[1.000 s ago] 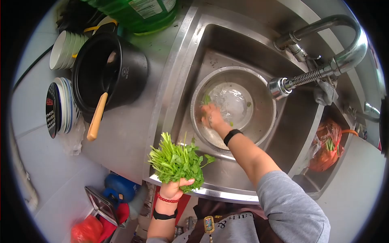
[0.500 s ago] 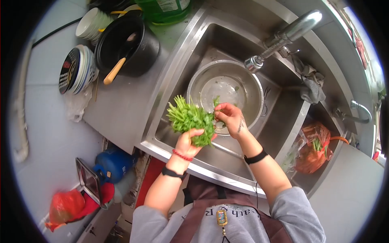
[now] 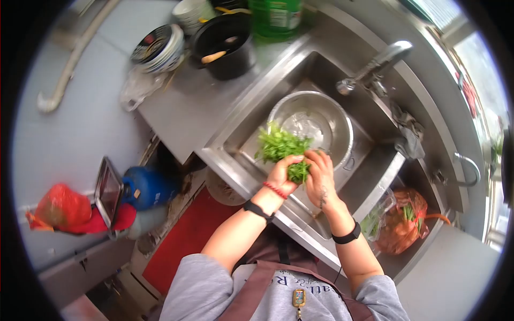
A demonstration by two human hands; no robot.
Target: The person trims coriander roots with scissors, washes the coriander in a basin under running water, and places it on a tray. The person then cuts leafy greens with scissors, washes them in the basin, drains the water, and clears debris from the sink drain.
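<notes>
A bunch of leafy green herbs that looks like cilantro (image 3: 281, 143) is held above the sink, over the near left rim of a round metal basin (image 3: 347, 115). My left hand (image 3: 285, 172) is closed around the bunch, with leaves showing on both sides of the thumb. Pressed close beside it, my right hand (image 3: 320, 172) has its fingers curled onto the leaves; its fingertips are partly hidden. Shallow water and a few bits lie in the basin, which rests inside the steel sink (image 3: 235, 140).
A faucet (image 3: 375, 64) reaches over the sink from behind. Left on the counter stand a black pot (image 3: 235, 59), stacked bowls (image 3: 160, 51) and a green container (image 3: 276, 18). An orange plastic bag (image 3: 401, 230) sits in the right compartment. A blue gas cylinder (image 3: 150, 187) is lower left.
My right hand, which was pinching a sprig over the basin apart from the bunch, is now against the bunch beside my left hand. The camera view has shifted and turned.
</notes>
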